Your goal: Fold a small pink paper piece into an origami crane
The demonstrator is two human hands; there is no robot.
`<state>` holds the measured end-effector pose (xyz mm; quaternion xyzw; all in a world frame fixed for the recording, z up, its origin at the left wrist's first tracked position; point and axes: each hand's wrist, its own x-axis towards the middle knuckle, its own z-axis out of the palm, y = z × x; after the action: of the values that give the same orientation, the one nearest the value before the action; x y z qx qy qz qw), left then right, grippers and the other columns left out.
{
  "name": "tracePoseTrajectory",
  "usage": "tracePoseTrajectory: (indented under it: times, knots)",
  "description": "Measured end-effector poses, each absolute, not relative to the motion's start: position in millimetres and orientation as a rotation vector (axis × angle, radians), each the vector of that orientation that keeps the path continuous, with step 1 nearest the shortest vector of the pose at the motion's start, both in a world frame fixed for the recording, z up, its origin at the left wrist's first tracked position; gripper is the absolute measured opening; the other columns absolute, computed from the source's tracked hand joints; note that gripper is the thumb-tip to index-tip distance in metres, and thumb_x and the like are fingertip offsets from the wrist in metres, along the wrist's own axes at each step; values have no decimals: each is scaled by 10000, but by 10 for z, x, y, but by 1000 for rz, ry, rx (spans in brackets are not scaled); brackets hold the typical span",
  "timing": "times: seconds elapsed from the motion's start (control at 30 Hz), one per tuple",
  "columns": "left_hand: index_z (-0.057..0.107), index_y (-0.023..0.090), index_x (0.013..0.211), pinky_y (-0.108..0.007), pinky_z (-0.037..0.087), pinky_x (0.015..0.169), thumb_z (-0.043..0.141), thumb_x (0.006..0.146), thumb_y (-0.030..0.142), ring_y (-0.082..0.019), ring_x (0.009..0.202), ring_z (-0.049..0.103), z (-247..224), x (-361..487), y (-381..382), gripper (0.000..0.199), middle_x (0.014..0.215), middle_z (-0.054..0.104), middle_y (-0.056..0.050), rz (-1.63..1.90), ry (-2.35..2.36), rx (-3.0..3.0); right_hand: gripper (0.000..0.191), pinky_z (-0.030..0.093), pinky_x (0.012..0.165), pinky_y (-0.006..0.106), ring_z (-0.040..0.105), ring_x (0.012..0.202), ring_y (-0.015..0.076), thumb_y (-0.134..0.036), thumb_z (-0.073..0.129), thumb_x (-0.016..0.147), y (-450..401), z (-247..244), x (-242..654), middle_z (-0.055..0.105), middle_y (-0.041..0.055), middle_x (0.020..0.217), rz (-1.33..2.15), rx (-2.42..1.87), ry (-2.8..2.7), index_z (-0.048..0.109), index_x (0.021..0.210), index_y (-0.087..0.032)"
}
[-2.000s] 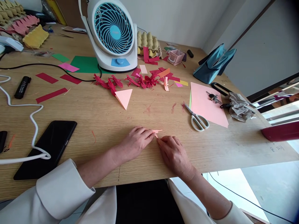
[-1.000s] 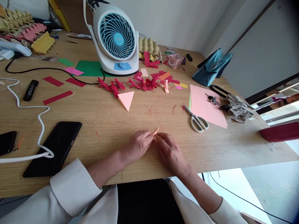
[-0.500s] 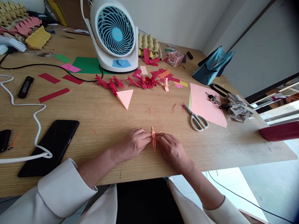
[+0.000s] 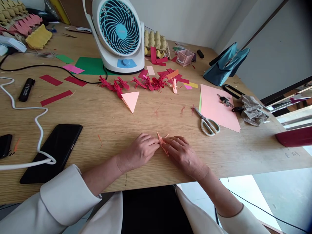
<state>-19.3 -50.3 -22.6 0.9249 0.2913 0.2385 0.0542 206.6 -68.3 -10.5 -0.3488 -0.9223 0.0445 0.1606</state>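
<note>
Between my two hands lies a small folded orange paper piece point(image 4: 161, 140), narrow and pointed at its ends, close to the table's front edge. My left hand point(image 4: 143, 148) pinches it from the left with thumb and forefinger. From the right, the fingers of my right hand point(image 4: 180, 151) are closed on its other side and partly cover it. A folded pink paper triangle point(image 4: 131, 100) rests farther up the table. Scissors point(image 4: 206, 122) with pale handles lie to the right, their blades pointing away from me.
A white fan point(image 4: 120, 34) stands at the back, with red folded paper pieces point(image 4: 148, 84) in front of it. Pink paper sheets point(image 4: 214, 104) with keys point(image 4: 225, 100) lie right. At left are a black tablet-like device point(image 4: 65, 139), a white cable point(image 4: 39, 130) and a black marker point(image 4: 26, 89).
The orange paper piece has turned from nearly upright in view to a slant, its near tip swinging right. My right hand has shifted slightly right; my left hand stays almost in place.
</note>
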Motion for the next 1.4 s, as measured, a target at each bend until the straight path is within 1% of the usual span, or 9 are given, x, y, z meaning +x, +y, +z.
tracePoseTrajectory:
  times: [0.1,0.23,0.33,0.43,0.57,0.7,0.9,1.1,1.4]
  knots:
    - [640,162,1055,-327,452,860,478,929,88,-166,947,597,-225,-187,-440,218,1041,680,-54,768,953,2662,309,450,995,434,580,1148,236,-180,468,990,-672,-118,2082,644,118,1263,85,-979,-2668,576,1279,-163]
    - [640,186,1107,-366,451,922,539,903,136,-207,1026,571,-188,-151,-258,233,1094,644,-68,690,1096,2555,328,439,1016,430,576,1167,233,-165,468,987,-659,-144,2098,638,120,1275,53,-964,-2689,559,1302,-153]
    - [686,195,972,-348,456,910,555,890,158,-200,980,579,-146,-106,-67,159,1015,635,-59,587,1127,2461,325,434,1024,417,570,1185,225,-166,463,990,-654,-165,2109,645,125,1257,50,-946,-2689,562,1298,-146]
    - [694,190,821,-301,460,798,594,848,193,-181,871,602,-77,-59,128,103,906,629,-40,409,1170,2361,336,425,1037,412,550,1221,220,-157,456,991,-655,-169,2122,636,124,1276,60,-920,-2693,551,1312,-141]
    - [699,198,737,-250,419,667,643,767,219,-145,746,602,36,-12,328,67,836,654,-9,110,1147,2229,372,427,1032,423,544,1229,227,-143,441,992,-656,-152,2134,615,113,1314,106,-928,-2688,527,1352,-176]
    - [702,199,709,-236,387,635,697,729,281,-138,739,604,112,15,410,84,794,671,5,-35,1124,2194,395,426,1031,421,542,1221,231,-154,438,996,-655,-149,2141,607,104,1326,149,-943,-2684,498,1386,-180]
    - [708,217,699,-251,362,640,731,699,343,-137,734,601,121,48,389,128,796,678,15,-68,1182,2245,358,443,1008,421,559,1186,235,-174,442,999,-652,-170,2146,618,124,1308,143,-940,-2688,535,1344,-156]
    - [702,225,699,-291,363,714,737,681,395,-158,766,598,112,81,348,174,821,674,10,-95,1245,2314,331,455,986,413,563,1172,233,-165,444,997,-652,-187,2141,617,115,1317,132,-920,-2678,555,1309,-148]
    - [680,208,668,-332,351,755,713,695,360,-189,821,602,144,119,265,158,854,694,-14,-57,1245,2340,308,469,952,426,574,1152,245,-162,443,996,-658,-189,2145,618,116,1318,115,-923,-2673,574,1274,-147]
